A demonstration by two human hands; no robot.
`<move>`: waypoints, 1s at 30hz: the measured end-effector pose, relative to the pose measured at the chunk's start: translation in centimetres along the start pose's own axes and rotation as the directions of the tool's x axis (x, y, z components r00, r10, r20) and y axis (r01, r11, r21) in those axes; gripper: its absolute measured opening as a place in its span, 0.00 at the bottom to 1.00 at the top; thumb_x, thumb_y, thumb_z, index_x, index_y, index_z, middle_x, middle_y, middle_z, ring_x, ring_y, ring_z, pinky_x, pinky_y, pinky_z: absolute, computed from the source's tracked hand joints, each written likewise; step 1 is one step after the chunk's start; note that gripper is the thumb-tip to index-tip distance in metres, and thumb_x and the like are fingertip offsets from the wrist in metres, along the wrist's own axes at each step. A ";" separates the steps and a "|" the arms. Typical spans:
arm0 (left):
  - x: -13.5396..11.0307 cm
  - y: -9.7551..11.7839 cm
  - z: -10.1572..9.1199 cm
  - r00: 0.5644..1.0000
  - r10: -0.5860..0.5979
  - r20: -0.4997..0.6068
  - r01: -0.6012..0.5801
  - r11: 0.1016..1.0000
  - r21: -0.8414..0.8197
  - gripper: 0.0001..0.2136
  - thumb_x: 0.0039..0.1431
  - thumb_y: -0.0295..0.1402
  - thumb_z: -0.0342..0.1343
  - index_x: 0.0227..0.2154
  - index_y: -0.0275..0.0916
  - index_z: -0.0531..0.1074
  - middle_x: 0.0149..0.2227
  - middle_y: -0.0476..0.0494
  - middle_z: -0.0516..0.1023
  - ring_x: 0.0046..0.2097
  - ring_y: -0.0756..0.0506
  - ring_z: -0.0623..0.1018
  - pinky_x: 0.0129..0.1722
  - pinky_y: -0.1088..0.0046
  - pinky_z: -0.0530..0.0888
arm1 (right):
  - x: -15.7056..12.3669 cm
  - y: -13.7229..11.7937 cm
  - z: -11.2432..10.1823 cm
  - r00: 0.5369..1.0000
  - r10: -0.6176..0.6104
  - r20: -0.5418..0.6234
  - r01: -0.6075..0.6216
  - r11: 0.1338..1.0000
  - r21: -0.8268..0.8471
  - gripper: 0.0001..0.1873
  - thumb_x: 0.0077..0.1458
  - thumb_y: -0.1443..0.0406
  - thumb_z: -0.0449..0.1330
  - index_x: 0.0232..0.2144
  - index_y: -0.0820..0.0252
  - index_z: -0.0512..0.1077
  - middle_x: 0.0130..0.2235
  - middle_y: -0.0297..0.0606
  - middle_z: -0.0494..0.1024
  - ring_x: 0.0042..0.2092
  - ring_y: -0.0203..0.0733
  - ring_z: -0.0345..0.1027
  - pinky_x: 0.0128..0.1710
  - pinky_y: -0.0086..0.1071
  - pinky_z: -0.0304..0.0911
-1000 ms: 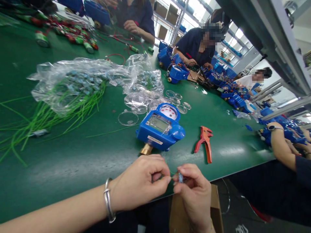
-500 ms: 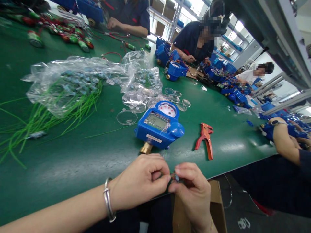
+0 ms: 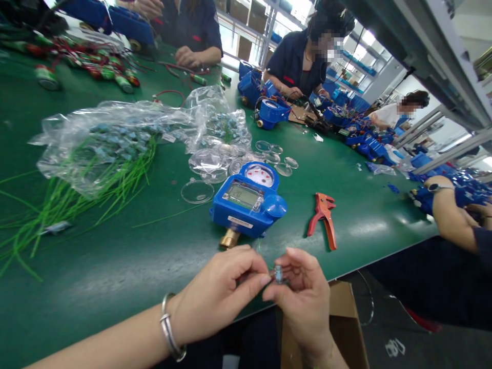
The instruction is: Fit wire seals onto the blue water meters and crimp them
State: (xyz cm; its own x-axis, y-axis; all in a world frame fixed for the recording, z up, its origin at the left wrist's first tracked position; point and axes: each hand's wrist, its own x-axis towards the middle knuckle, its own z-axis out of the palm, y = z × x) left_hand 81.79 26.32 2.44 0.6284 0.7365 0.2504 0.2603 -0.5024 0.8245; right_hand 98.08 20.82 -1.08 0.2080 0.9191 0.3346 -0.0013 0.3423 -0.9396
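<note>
My left hand (image 3: 226, 292) is closed in a pinch, its thumb and fingertips at a small blue-and-clear wire seal (image 3: 278, 274). Around the other side of that seal curls my right hand (image 3: 303, 292), thumb and forefinger apart, so the seal shows between them. A thin green wire rises from the fingers toward the blue water meter (image 3: 246, 200). This meter sits just beyond my hands, its round dial and grey display facing up and its brass threaded end toward my left hand. Right of the meter lie orange-red wire strippers (image 3: 323, 218).
Left of the meter, a clear plastic bag (image 3: 115, 118) holds several blue seals with green wires (image 3: 96, 200) spilling out. Clear round covers (image 3: 198, 191) lie behind the meter. Green batteries (image 3: 115, 77) are at the far left. Co-workers sit beyond among blue meters (image 3: 271, 113). A cardboard box (image 3: 342, 302) stands below the table edge.
My right forefinger and thumb have parted, showing more of the seal. My left hand stays pinched beside it. The view has shifted slightly, and a co-worker at the back left has raised a hand.
</note>
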 end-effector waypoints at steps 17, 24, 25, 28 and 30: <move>1.0 0.3 -0.4 0.949 -0.231 0.215 0.315 0.716 -0.623 0.16 0.54 0.45 0.57 0.26 0.33 0.69 0.23 0.51 0.67 0.26 0.52 0.63 0.25 0.79 0.60 | 1.7 -1.7 0.2 0.886 -0.390 0.249 0.463 0.770 -0.439 0.33 0.47 0.66 0.66 0.53 0.46 0.59 0.43 0.37 0.71 0.41 0.41 0.66 0.39 0.37 0.66; 0.6 0.1 -0.1 0.959 -0.283 0.026 0.241 0.761 -0.603 0.09 0.55 0.37 0.57 0.31 0.35 0.73 0.27 0.50 0.71 0.29 0.51 0.67 0.30 0.78 0.66 | -0.1 -0.2 1.1 0.867 -0.431 0.250 0.483 0.602 -0.636 0.14 0.55 0.73 0.54 0.45 0.60 0.63 0.38 0.42 0.68 0.40 0.43 0.63 0.40 0.37 0.62; 0.5 0.1 0.0 0.960 -0.279 0.027 0.239 0.765 -0.597 0.09 0.56 0.37 0.56 0.32 0.35 0.73 0.27 0.50 0.72 0.30 0.51 0.68 0.31 0.78 0.66 | -0.2 -0.1 1.2 0.859 -0.441 0.259 0.492 0.573 -0.655 0.14 0.55 0.74 0.53 0.44 0.61 0.63 0.38 0.43 0.68 0.39 0.43 0.62 0.39 0.37 0.61; 0.3 0.2 0.1 0.971 -0.239 0.019 0.212 0.818 -0.535 0.08 0.58 0.36 0.54 0.33 0.36 0.74 0.30 0.48 0.73 0.33 0.49 0.70 0.35 0.75 0.67 | -0.4 0.2 1.5 0.855 -0.467 0.227 0.473 0.523 -0.709 0.13 0.54 0.72 0.53 0.43 0.64 0.62 0.38 0.45 0.67 0.40 0.45 0.61 0.40 0.39 0.59; 0.2 0.3 0.2 0.981 -0.192 -0.002 0.170 0.878 -0.448 0.08 0.59 0.35 0.53 0.33 0.37 0.74 0.31 0.47 0.73 0.34 0.48 0.70 0.36 0.75 0.66 | -0.4 0.2 1.6 0.857 -0.468 0.214 0.461 0.513 -0.724 0.13 0.54 0.72 0.52 0.44 0.65 0.62 0.38 0.46 0.67 0.40 0.46 0.60 0.40 0.40 0.58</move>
State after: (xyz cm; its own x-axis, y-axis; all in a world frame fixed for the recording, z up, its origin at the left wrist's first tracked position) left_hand 82.12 26.24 2.59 0.5652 0.8201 0.0889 0.0073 -0.1127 0.9936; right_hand 96.40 20.80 -1.30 -0.0309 0.6699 0.7418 0.8036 0.4580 -0.3801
